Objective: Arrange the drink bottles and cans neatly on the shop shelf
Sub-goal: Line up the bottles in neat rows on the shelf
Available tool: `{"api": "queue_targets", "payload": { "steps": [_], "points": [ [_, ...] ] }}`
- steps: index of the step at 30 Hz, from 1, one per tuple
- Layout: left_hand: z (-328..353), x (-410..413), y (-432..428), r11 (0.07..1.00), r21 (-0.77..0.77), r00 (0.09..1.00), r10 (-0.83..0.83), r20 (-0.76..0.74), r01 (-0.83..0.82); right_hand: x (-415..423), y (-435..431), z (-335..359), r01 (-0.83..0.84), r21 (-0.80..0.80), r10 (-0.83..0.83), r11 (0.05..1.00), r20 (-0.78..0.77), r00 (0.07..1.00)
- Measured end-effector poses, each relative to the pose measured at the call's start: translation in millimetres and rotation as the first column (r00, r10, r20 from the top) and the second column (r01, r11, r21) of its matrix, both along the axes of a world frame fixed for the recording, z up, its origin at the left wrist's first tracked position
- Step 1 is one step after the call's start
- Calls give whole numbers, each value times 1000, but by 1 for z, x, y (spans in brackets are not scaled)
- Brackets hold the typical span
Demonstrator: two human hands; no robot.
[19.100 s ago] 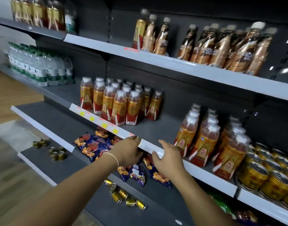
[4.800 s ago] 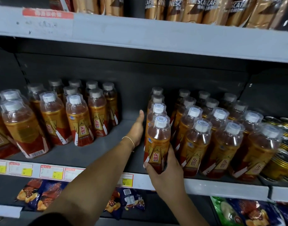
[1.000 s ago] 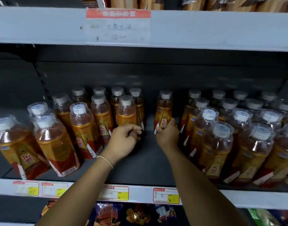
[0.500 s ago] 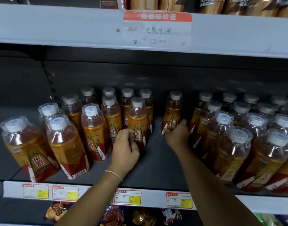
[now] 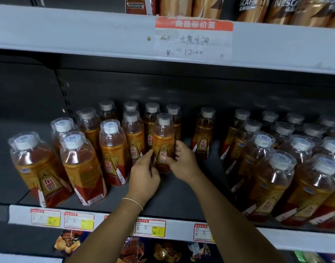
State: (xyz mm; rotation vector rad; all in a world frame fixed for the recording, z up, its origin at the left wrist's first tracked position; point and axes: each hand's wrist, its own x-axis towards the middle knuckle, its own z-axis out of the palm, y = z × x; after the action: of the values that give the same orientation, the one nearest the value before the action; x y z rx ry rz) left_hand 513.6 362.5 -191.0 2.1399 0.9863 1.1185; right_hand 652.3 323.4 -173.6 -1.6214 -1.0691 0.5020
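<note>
At mid-frame the right hand (image 5: 183, 164) curls thumb and fingers round an upright orange bottle (image 5: 163, 139) on the dark shelf (image 5: 178, 198). The left hand (image 5: 143, 179) touches its label with its fingertips. Its thumb is hidden, so its grip is unclear. Both hands cover the bottle's base.

- A single view is given, taken by a wide-angle camera worn on the head.
- The middle shelf (image 5: 174, 198) is faced nearly square-on and slightly from above, at close range.
- Both forearms are seen entering from the bottom edge, with the left hand (image 5: 143, 177) and right hand (image 5: 184, 164) brought together on one bottle (image 5: 163, 137) near the centre of the frame.
- The upper shelf (image 5: 77, 35) is cut off by the top border.
</note>
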Motion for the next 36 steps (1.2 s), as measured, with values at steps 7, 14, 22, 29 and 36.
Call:
{"api": "queue_targets", "payload": {
  "steps": [7,14,22,29,36],
  "points": [
    [4,6,-1,980,53,982,-188,-31,190,21,-39,-6,-27,-46,30,999,66,997],
    [12,41,-9,908,-68,897,-419,-142,413,43,-75,-15,104,-113,-103,988,20,995],
    [14,75,-20,890,-63,888,-455,-68,451,45,-76,-9,301,-68,-301,951,2,953],
    [11,89,-13,898,-21,893,-440,-95,440,46,-68,-5,391,-109,-386,914,70,920],
    [11,87,-2,947,-3,944,-321,-75,322,47,-61,-3,440,-134,-421,888,150,895]
  ]
}}
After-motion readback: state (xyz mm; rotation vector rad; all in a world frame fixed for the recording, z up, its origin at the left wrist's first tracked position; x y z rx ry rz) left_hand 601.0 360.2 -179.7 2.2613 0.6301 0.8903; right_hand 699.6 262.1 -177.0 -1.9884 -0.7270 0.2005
